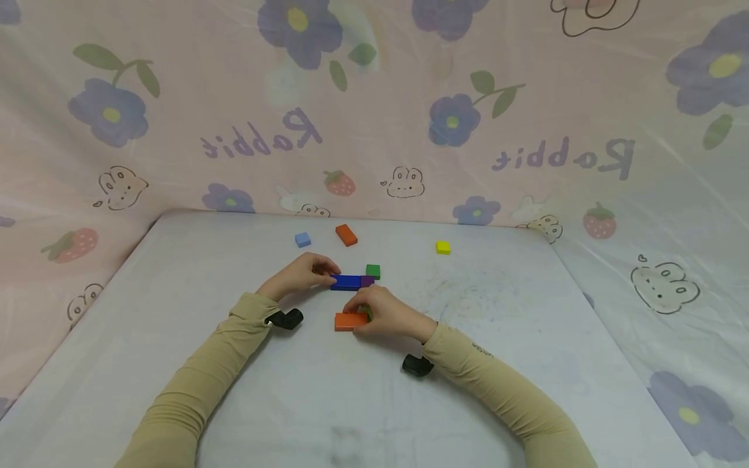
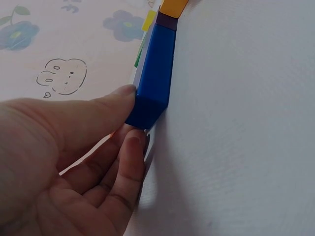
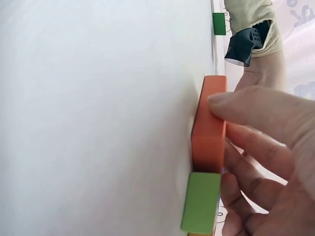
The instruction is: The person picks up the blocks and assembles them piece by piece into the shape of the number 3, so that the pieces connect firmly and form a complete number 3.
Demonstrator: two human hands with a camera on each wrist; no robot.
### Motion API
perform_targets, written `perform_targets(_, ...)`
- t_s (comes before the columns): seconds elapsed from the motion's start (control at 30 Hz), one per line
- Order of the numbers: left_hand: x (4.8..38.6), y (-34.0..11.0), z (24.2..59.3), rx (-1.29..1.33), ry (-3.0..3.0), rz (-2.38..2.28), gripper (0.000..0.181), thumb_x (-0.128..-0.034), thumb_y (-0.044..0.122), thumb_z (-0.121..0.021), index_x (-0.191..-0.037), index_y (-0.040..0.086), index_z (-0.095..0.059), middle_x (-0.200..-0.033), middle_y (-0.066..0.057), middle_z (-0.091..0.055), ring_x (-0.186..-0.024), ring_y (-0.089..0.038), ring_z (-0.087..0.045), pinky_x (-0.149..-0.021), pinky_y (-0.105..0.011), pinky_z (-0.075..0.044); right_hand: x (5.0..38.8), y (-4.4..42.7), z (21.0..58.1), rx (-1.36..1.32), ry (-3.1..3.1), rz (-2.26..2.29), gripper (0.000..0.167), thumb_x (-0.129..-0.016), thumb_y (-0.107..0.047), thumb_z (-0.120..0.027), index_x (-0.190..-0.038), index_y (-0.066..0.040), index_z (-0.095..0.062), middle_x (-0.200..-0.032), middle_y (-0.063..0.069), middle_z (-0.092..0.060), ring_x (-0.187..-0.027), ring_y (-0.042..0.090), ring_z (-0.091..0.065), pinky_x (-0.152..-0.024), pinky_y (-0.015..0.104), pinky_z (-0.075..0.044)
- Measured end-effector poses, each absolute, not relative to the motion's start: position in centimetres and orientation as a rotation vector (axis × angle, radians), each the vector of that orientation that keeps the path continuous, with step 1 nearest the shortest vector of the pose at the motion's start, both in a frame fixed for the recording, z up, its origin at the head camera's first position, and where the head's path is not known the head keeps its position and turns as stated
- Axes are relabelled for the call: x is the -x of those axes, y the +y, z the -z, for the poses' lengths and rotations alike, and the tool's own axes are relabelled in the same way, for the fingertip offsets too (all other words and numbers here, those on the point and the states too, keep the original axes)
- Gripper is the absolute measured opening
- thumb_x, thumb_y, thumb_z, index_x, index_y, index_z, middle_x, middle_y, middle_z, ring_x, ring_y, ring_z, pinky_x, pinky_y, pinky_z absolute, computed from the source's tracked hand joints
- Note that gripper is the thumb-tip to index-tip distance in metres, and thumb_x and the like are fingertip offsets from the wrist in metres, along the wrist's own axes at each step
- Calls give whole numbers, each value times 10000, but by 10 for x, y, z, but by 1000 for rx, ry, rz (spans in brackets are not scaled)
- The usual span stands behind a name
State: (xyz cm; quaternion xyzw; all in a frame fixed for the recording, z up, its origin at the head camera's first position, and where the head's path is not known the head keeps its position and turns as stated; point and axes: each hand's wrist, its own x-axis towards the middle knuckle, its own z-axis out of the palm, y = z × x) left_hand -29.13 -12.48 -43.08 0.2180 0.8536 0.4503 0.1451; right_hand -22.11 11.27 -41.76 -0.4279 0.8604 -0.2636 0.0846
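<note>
My left hand (image 1: 302,275) pinches the left end of a long blue block (image 1: 346,283), thumb (image 2: 120,101) against its side in the left wrist view. A purple block (image 1: 367,281) meets the blue block's right end, with a green block (image 1: 372,271) just behind. Closer to me, my right hand (image 1: 391,315) holds an orange-red block (image 1: 348,322) between thumb and fingers. Touching that block's end is a light green block (image 3: 202,202), mostly hidden by the hand in the head view. Past the purple block, the left wrist view shows part of a yellow-orange block (image 2: 173,7).
Toward the back of the white table (image 1: 304,403) lie a light blue block (image 1: 302,240), another orange-red block (image 1: 346,235) and, farther right, a yellow block (image 1: 443,247). A printed cloth (image 1: 374,149) hangs behind the table. Black wrist cameras (image 1: 417,365) protrude beneath both sleeves.
</note>
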Motion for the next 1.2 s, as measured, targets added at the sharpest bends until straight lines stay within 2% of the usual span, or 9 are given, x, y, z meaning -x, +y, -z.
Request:
perform_targets(0.5, 290, -125, 430, -658, 2443, -1319, 222, -878, 75, -688, -1090, 9, -680, -983, -77, -666, -867, -198, -572, -819, -331, -447, 220, 116, 418, 1253, 2587, 787, 328, -781, -194, -795, -1087, -117, -705, -1038, -46, -647, -985, 119, -550, -917, 384, -356)
perform_targets(0.73, 291, -125, 430, -646, 2448, -1309, 215, -880, 69, -685, -1087, 13, -679, -968, -58, -665, -855, -183, -575, -809, -318, -451, 221, 116, 418, 1231, 2585, 789, 332, -779, -183, -802, -1090, -118, -705, -1038, -53, -644, -986, 111, -547, -911, 356, -365)
perform_targets(1.03, 292, -125, 431, -651, 2443, -1310, 228, -884, 71, -680, -1101, 1, -671, -998, -83, -664, -867, -193, -572, -818, -322, -449, 220, 118, 415, 1221, 2533, 874, 341, -776, -137, -804, -1093, -74, -696, -1043, 2, -646, -977, 179, -565, -877, 323, -434)
perform_targets(1.2, 291, -126, 431, -664, 2440, -1312, 231, -882, 66, -680, -1102, -3, -671, -1023, -96, -668, -879, -199, -571, -827, -333, -449, 219, 122, 416, 1225, 2518, 920, 342, -773, -119, -807, -1089, -58, -692, -1037, 14, -650, -962, 159, -580, -878, 299, -448)
